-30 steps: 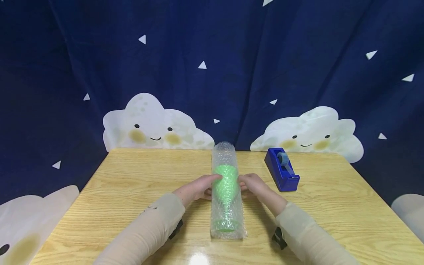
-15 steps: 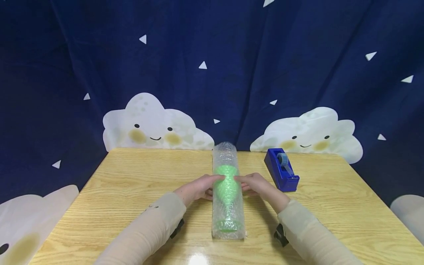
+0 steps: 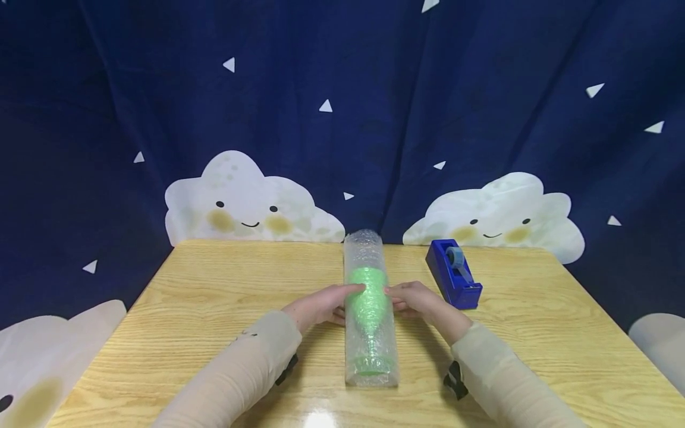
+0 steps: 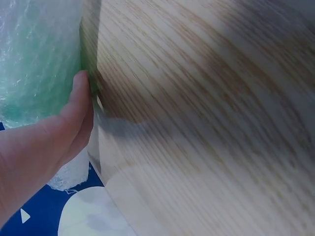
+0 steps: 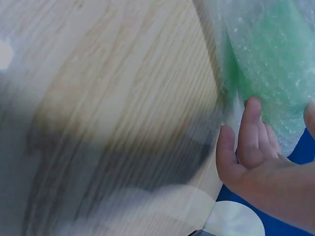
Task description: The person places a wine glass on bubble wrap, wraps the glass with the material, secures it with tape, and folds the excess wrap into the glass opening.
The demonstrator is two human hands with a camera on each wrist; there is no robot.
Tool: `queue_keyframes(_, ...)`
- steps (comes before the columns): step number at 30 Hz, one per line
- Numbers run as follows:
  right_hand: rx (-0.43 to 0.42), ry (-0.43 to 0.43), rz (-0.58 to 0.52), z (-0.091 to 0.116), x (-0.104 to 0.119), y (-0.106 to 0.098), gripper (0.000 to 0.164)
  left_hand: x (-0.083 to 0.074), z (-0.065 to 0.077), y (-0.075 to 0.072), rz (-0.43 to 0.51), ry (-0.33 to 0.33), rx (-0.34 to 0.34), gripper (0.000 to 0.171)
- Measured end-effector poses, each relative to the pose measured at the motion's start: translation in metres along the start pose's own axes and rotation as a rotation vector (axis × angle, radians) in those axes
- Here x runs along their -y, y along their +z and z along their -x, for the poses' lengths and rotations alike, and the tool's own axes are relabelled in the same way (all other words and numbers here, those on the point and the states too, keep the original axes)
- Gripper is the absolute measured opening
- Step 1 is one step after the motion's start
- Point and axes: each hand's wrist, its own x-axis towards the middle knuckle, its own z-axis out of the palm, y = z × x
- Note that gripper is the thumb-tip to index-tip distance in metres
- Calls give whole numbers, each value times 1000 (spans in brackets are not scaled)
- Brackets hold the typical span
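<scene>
A green goblet-shaped object (image 3: 369, 297) lies inside a long roll of bubble wrap (image 3: 364, 252) on the table, with its wide cup toward the far end and its round foot nearest me. From the left, my left hand (image 3: 323, 304) holds the roll, thumb on top and fingers along its side. In the left wrist view, those fingers (image 4: 81, 98) lie nearly straight against the wrap. Across from it, my right hand (image 3: 420, 299) is at the roll's right side with its thumb tip at the edge. Its fingers (image 5: 252, 123) are spread and loosely bent beside the wrap.
A blue tape dispenser (image 3: 455, 274) with a roll of tape stands right of the wrap, beyond my right hand. The wooden table (image 3: 241, 267) ends at a dark blue curtain (image 3: 283, 107) with cloud and triangle prints.
The bubble-wrap roll has turned slightly and shifted a little right. My left thumb has moved right with it. My right thumb reached over the wrap, then drew back to its right edge.
</scene>
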Motion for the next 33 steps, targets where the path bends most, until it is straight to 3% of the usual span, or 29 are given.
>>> queue_keyframes(6,43,1,-64,-1,-3,-1,50,2,-2,-1,24,-4,5,66)
queue_keyframes(12,-1,-7,-68,-1,-6,-1,45,4,-3,-1,52,-13,8,65)
queue_keyframes(22,-12,-47,-112,-3,-7,4,46,2,-3,-5,-22,-8,-36,66)
queue_keyframes(27,-20,-24,-109,-4,-6,2,64,1,-4,-5,-7,-19,-42,67)
queue_keyframes(30,3,-32,-46,0,-1,1,78,1,-5,-5,5,-10,-35,68)
queue_keyframes(33,0,-32,18,2,5,3,79,1,-6,-5,18,4,-33,69)
